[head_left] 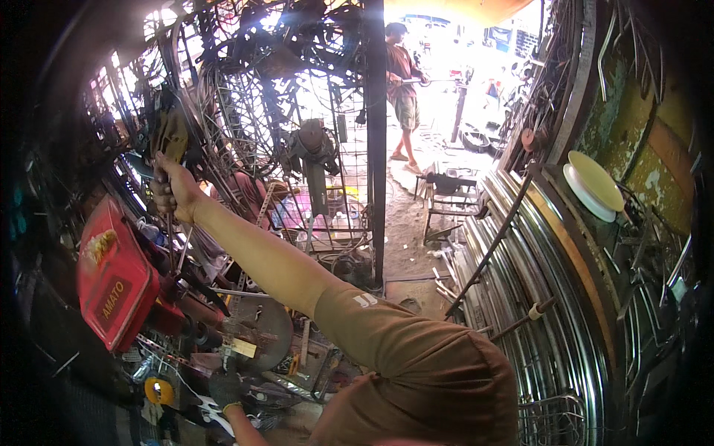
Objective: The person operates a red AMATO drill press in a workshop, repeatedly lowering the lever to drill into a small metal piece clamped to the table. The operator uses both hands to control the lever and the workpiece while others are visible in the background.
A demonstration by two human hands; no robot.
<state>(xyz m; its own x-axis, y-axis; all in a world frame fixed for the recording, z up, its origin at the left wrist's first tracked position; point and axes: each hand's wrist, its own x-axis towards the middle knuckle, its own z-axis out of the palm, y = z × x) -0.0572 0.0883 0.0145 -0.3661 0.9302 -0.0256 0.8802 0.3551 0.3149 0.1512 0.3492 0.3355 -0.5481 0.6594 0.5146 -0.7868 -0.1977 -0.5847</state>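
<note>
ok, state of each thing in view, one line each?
right hand: raised, fist shut on a thin metal rod
thin metal rod: upright, held in the fist
left hand: gloved, low, resting among tools; grip cannot be told
red machine housing: tilted
cutting disc: motion cannot be told
white plates: stacked, tilted
steel rings: leaning in a row

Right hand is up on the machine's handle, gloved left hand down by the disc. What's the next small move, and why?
Probably ease the handle down a little: the right hand grips it raised high, while the gloved left hand sits low beside the disc.
</note>
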